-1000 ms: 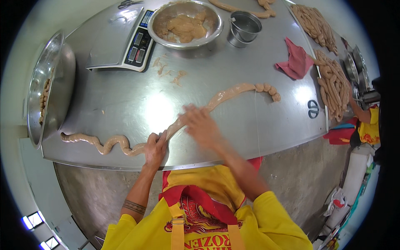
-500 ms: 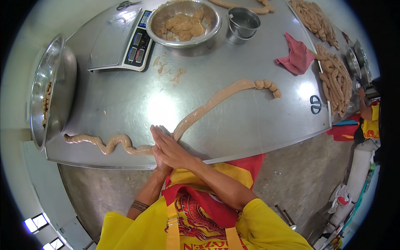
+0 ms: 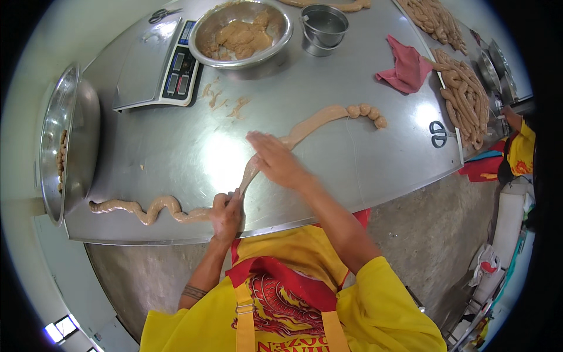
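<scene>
A long stuffed sausage (image 3: pixel 316 122) lies across the steel table in front of me. Its far right end is pinched into several small round links (image 3: pixel 365 110), while the left stretch (image 3: pixel 149 212) lies in waves. My left hand (image 3: pixel 226 216) is closed around the sausage near the table's front edge. Just beyond it, the casing looks narrow and flattened. My right hand (image 3: pixel 277 159), slightly blurred, lies over the middle of the sausage with fingers stretched out and hides part of it.
A steel bowl of ground meat (image 3: pixel 196 50), a scale (image 3: pixel 138 73) and a metal bucket (image 3: pixel 324 35) stand at the back. At left is a large steel basin (image 3: pixel 82 135). A pink cloth (image 3: pixel 407 67), scissor handles (image 3: pixel 437 134) and sausage piles (image 3: pixel 463 100) lie right.
My hands were pressed together on the sausage near the front edge. The right has slid forward and right along it, while the left stays near the edge, now gripping the casing.
</scene>
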The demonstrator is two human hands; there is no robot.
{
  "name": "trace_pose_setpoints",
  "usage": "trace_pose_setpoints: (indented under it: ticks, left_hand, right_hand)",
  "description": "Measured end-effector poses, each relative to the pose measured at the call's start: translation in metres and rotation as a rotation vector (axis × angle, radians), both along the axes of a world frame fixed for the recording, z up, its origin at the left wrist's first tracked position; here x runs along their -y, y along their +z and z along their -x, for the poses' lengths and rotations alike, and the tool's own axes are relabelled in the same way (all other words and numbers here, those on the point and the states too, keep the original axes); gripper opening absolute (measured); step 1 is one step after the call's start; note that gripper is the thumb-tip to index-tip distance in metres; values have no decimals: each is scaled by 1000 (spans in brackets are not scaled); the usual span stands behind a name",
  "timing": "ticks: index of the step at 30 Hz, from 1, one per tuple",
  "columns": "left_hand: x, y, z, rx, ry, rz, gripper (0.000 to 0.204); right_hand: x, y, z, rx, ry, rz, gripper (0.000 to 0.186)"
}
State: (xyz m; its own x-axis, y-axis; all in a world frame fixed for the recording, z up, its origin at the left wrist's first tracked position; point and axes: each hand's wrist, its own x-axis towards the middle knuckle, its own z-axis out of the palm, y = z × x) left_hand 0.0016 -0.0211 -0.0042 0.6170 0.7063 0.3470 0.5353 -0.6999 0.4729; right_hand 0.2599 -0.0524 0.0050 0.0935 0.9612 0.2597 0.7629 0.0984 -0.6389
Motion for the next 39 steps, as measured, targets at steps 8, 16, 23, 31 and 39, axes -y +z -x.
trace_pose_setpoints:
  ticks: [8, 16, 23, 31, 39]
  left_hand:
    - [-16, 68, 26, -356, -64, 142, 40]
    - [-14, -24, -80, 229, -84, 227, 45]
    - [-9, -13, -72, -83, -51, 14, 34]
    - [-6, -8, -81, -7, -24, -77, 31]
    - [-7, -4, -78, -56, -10, 8, 28]
  right_hand:
    - [58, -10, -109, 391, -336, 117, 58]
    - [-4, 41, 48, -426, 204, 242, 62]
    - [-7, -19, 1, -59, 119, 84, 60]
    - [7, -15, -67, 105, -46, 78, 57]
    - [37, 13, -91, 70, -222, -144, 53]
